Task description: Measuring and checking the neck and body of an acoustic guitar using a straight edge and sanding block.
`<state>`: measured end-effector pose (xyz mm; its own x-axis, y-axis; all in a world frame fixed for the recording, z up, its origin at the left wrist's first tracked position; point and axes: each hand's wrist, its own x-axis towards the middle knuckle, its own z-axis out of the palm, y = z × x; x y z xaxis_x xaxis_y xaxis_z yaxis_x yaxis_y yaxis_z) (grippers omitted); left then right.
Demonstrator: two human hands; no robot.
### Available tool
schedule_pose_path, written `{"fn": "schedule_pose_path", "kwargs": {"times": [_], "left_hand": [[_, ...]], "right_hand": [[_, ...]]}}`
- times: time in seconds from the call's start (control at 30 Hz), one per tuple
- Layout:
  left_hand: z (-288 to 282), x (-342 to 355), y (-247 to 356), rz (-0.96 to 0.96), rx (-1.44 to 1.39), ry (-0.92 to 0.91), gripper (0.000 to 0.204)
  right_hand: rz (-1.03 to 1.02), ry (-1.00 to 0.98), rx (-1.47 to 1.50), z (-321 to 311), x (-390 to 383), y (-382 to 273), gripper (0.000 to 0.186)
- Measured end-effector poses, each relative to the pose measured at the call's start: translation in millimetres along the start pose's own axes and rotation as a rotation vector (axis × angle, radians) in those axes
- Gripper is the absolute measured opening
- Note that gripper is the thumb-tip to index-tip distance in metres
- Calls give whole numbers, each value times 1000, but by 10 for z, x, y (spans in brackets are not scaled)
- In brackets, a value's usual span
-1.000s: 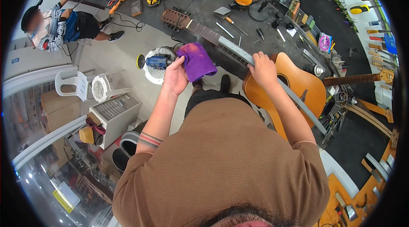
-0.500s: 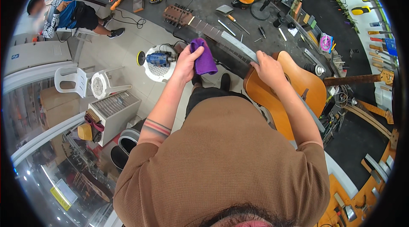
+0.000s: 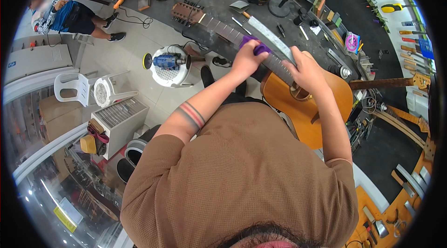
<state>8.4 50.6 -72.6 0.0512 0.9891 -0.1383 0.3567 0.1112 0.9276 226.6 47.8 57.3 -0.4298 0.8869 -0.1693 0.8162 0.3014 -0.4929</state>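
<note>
Big dark desk (image 3: 223, 13) strewn with tools, acoustic guitar (image 3: 305, 101) laid across its near edge – neck (image 3: 219, 28) running off to the far left. Looks stiff but delicate, finish easily marked; best steadied at the neck joint, not the thin top. Right hand (image 3: 305, 72) pressed down by the soundhole, fingers curled over the neck. Left hand (image 3: 245, 60) closed round a soft purple cloth (image 3: 255, 47) – limp, light, flat on the fretboard.

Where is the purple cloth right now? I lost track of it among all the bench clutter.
In the head view, the purple cloth is just above centre, pressed under the left hand onto the guitar neck, beside the right hand.
</note>
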Motion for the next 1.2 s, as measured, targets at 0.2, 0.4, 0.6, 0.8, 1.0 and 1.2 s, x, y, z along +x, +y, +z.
{"fn": "schedule_pose_path", "kwargs": {"times": [0.2, 0.4, 0.6, 0.8, 1.0, 1.2], "left_hand": [[156, 57, 110, -61, 86, -61, 46], [380, 91, 240, -154, 240, -216, 44], [236, 125, 235, -183, -401, -436, 34], [-504, 451, -149, -261, -402, -239, 33], [-834, 686, -564, -129, -102, -15, 36], [-874, 674, -535, -103, 95, 82, 37]], "right_hand": [[-22, 81, 21, -74, -52, 90, 33], [-15, 74, 19, -85, -90, 111, 33], [1, 70, 54, -74, -127, 143, 33], [-4, 10, 27, -91, -90, 124, 37], [3, -80, 47, 199, 23, 269, 38], [0, -81, -31, 575, 124, 378, 36]]}}
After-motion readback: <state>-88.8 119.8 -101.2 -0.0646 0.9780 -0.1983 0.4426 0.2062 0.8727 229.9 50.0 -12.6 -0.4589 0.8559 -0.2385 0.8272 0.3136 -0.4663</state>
